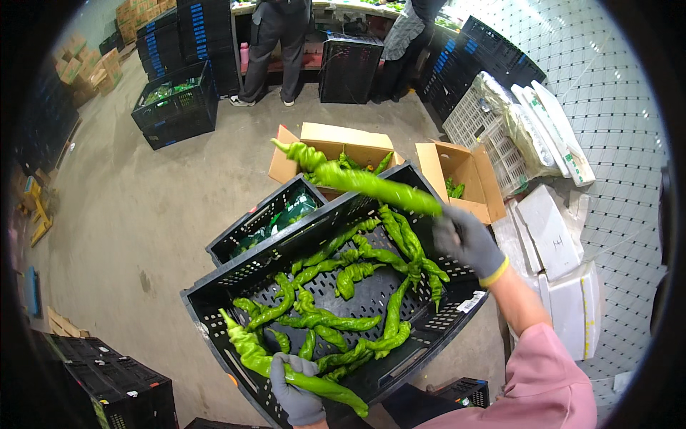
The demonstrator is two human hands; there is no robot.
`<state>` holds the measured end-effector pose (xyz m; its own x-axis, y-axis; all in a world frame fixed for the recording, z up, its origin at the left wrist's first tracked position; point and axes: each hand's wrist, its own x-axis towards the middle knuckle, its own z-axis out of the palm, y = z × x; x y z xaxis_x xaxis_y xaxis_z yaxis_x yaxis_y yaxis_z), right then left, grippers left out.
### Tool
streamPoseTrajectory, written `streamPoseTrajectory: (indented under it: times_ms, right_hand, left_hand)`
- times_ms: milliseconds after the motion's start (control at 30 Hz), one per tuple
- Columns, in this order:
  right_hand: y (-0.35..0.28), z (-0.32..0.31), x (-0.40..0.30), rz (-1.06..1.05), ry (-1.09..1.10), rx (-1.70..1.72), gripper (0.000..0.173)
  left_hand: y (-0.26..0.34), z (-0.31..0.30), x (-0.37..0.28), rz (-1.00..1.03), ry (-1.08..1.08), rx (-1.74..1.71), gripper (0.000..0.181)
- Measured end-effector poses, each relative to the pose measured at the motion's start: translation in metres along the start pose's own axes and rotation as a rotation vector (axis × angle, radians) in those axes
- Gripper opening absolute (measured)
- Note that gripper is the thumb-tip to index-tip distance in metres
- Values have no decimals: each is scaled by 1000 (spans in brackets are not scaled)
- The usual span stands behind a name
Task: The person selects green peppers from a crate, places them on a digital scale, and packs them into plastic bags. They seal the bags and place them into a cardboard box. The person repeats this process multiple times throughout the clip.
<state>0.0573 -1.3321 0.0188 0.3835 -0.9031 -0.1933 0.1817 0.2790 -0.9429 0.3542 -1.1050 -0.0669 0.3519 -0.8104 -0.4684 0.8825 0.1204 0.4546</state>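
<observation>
A black plastic crate (pixel 343 292) stands before me with several long, wrinkled green peppers (pixel 335 319) scattered over its slotted floor. My left hand (pixel 293 389), in a grey glove, grips a long green pepper (pixel 327 387) over the crate's near left side. Its stem end points to the upper left. My right hand (pixel 467 238), gloved in grey with a yellow cuff, holds another long pepper (pixel 375 187) by one end above the far right rim. Motion blurs that pepper and the fingers; its stem end reaches out over a cardboard box (pixel 348 134) that contains more peppers.
Beyond the crate's far left side sits a smaller black crate (pixel 262 214) holding green bags. A second cardboard box (pixel 474 182) with peppers is at the right, near white foam boxes (pixel 552 236). Two people (pixel 281 48) stand at a far bench. Stacked black crates (pixel 115 381) occupy the lower left.
</observation>
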Motion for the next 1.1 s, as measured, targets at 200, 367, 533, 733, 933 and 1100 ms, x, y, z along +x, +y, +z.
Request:
streamPoseTrajectory:
  times_ms: [200,367,533,733,933,1100]
  right_hand:
    - [50,-22,66,62,98,-606,30]
    - [174,11,59,-229,-257,-1556,37]
    - [237,33,74,-559,-547,-1877,39]
    - [186,30,60,-18,-309,-1047,55]
    - [128,51,13,444,-335,156,48]
    - [135,75,-16,637,-404,585,70]
  left_hand:
    - [-15,-8,-18,-172,159,-16,29]
    - [-16,-19,-22,-250,150,0,24]
    - [-17,-24,-22,-298,117,33,18]
    - [-22,-26,-14,-328,97,-25,23]
    - [-35,-5,1,-440,-15,-28,44]
    - [-39,20,5,-557,-139,-2,59]
